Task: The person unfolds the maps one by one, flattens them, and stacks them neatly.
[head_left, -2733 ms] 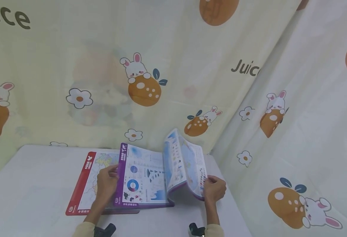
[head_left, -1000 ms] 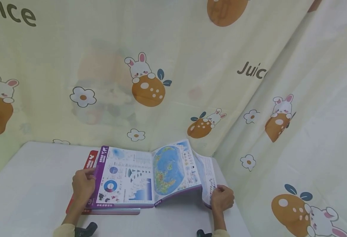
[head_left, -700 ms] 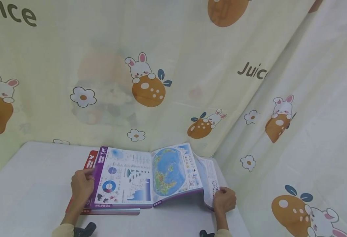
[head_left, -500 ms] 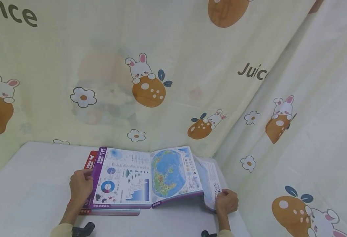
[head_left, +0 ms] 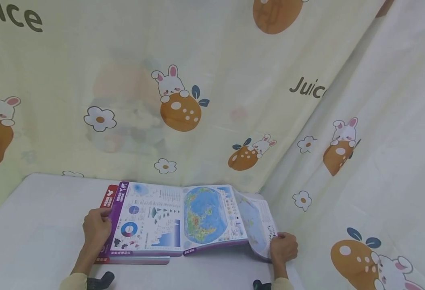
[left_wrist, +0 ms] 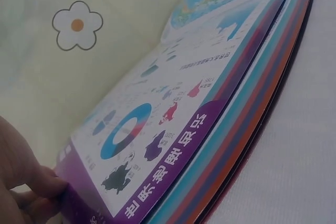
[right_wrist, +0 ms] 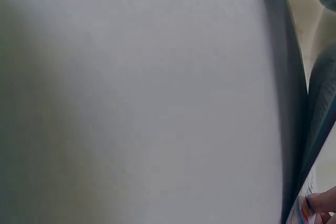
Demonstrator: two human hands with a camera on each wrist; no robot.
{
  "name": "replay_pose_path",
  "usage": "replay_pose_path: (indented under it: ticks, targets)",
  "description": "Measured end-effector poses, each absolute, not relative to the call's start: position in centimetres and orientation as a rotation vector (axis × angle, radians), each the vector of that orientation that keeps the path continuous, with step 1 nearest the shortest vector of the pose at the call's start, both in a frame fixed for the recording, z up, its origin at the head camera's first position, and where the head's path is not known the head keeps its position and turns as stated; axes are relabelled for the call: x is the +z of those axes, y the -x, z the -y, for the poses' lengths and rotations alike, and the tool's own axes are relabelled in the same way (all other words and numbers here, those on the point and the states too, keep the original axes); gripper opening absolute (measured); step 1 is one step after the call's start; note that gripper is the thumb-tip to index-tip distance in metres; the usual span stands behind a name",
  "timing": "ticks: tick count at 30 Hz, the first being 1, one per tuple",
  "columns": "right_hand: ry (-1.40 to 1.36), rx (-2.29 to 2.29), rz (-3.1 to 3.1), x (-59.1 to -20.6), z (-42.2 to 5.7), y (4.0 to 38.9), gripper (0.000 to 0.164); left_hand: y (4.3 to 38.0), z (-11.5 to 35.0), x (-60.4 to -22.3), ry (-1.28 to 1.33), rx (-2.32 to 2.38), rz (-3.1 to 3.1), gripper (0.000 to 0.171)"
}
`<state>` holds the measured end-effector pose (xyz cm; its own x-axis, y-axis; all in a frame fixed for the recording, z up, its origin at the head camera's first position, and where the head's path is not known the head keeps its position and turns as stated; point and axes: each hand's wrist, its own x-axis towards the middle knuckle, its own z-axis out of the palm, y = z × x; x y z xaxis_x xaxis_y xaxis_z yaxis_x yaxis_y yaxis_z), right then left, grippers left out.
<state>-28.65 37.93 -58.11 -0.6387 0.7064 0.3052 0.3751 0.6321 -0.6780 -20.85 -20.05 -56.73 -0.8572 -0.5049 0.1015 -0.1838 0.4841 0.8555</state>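
A fold-out world map [head_left: 154,217] with a purple border lies partly unfolded on the white table, its panels showing charts and a blue globe map. My left hand [head_left: 97,227] pinches its left edge, thumb on top at the purple corner in the left wrist view [left_wrist: 84,198]. At the far right, my right hand [head_left: 284,246] pinches the edge of the last panel [head_left: 256,225]. Between them, the middle panel stands raised at its right fold. A red-bordered map [head_left: 140,260] lies underneath, mostly covered. In the right wrist view, a pale surface fills most of the picture.
The white table [head_left: 34,225] extends to the left of the maps. Behind it hangs a cream curtain [head_left: 212,133] printed with rabbits and flowers, and another curtain side [head_left: 386,181] runs along the right, close to my right hand.
My right hand has moved right and toward me, drawing the last panel out wider. The raised panels have come down flatter. My left hand has shifted left with the purple edge.
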Motion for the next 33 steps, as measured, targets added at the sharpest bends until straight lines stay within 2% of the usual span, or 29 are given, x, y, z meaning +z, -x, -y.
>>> replay_pose_path:
  ticks: [33]
  targets:
    - [0.929,0.729,2.340,-59.2,-40.9,30.7,0.025,20.9,21.2,-56.8,-0.618,-1.300,2.381,0.036]
